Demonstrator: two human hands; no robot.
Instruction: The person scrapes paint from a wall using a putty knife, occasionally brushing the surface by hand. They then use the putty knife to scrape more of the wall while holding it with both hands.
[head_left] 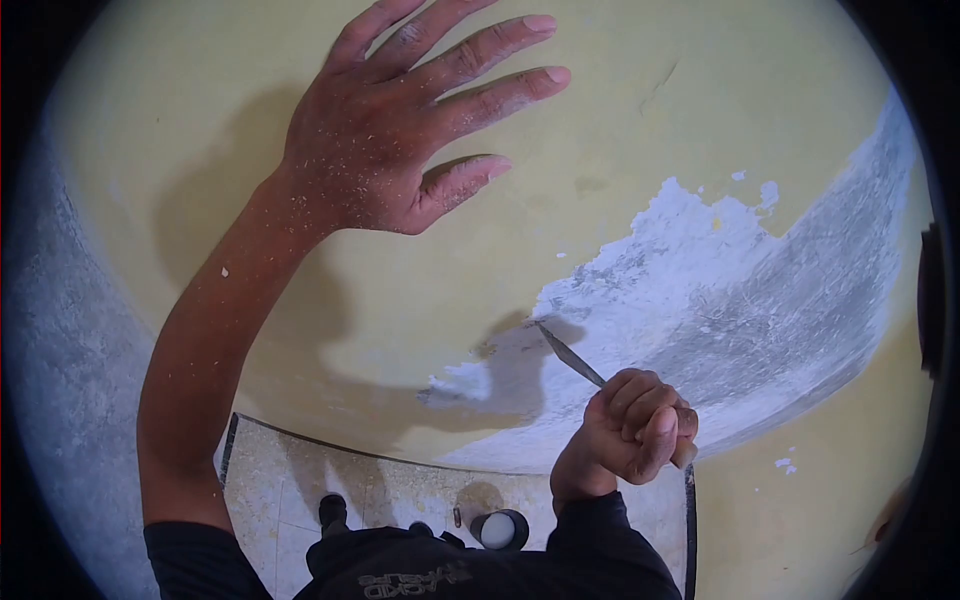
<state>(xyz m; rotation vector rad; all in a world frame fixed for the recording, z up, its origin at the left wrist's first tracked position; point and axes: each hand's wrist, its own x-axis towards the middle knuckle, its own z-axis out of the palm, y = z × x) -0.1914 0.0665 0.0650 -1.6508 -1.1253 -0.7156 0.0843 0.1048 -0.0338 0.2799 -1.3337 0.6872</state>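
Observation:
My left hand (375,130) is open, its fingers spread against the yellow painted wall (450,290). Pale flecks of dust cling to its back and to the forearm. Lower right, my right hand (645,420) is closed around a scraper (572,357), whose handle is mostly hidden in the fist. The narrow-looking metal blade points up and left, its tip at the ragged edge between the yellow paint and a bare whitish-grey patch (690,290).
Below the wall lies a tiled floor (290,500) with a dark border strip. A dark round container with something white inside (499,530) stands near my feet. A shoe (333,512) shows beside it. Small chips of missing paint (786,465) mark the wall at right.

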